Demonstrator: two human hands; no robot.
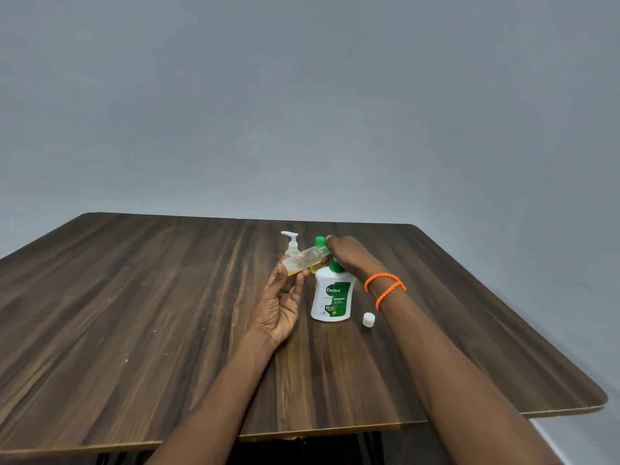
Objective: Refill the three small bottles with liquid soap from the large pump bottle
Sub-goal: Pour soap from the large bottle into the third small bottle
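Dettol pump bottle (332, 298) is standing on the surface (167, 297).
Left hand (281, 303) fingers are pinching a tilted small clear bottle (303, 260); right hand (349, 256) fingers are curling over the green pump.

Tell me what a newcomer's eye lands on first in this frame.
Mid-table, the left hand holds a tilted small clear bottle with its mouth at the green pump of the white Dettol bottle, which the right hand covers. Orange bracelets ring that wrist; a white cap lies beside the Dettol bottle.
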